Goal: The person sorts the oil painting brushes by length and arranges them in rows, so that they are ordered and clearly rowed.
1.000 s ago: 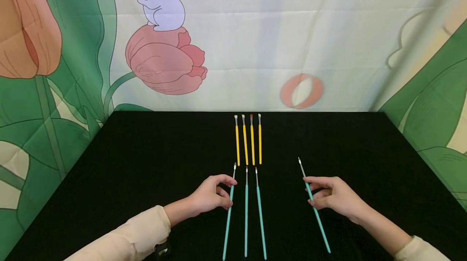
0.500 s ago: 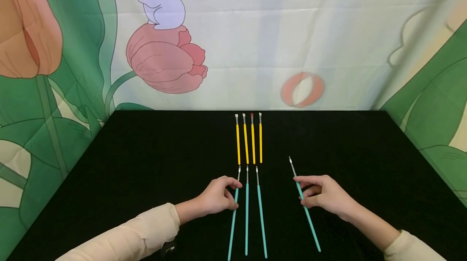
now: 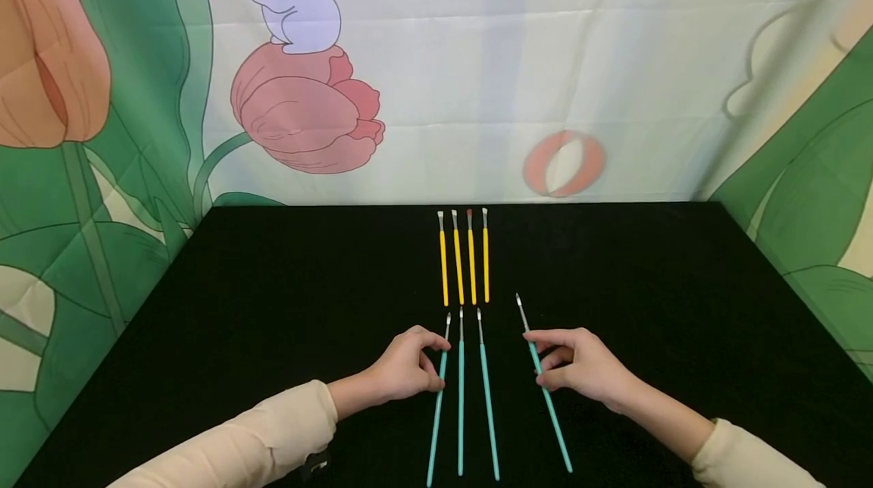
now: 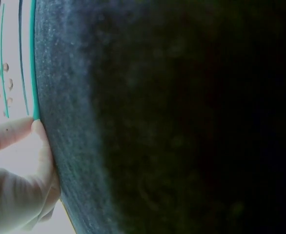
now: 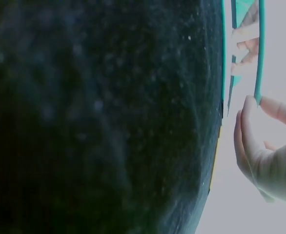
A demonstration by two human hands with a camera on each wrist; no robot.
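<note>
My left hand (image 3: 409, 368) pinches the handle of the leftmost teal paintbrush (image 3: 436, 427) between thumb and fingers. In the left wrist view that handle (image 4: 33, 63) runs along the black surface. To its right, two more teal paintbrushes lie side by side, a middle one (image 3: 461, 405) and a right one (image 3: 489, 412). My right hand (image 3: 583, 367) pinches another teal paintbrush (image 3: 555, 420) to the right of these, its pale tip pointing away and slightly left. In the right wrist view, this held brush (image 5: 261, 48) shows apart from the black surface.
Several yellow-handled brushes (image 3: 473, 268) lie in a row just beyond the teal ones, bristles toward the back; one has a red tip. They rest on a black-covered table (image 3: 286, 283). Behind it hangs a printed cloth (image 3: 436, 94) with tulips and a white animal.
My right hand has moved left with its paintbrush, closer to the row. My left hand shifted its paintbrush slightly right toward the middle one, then stayed nearly still.
</note>
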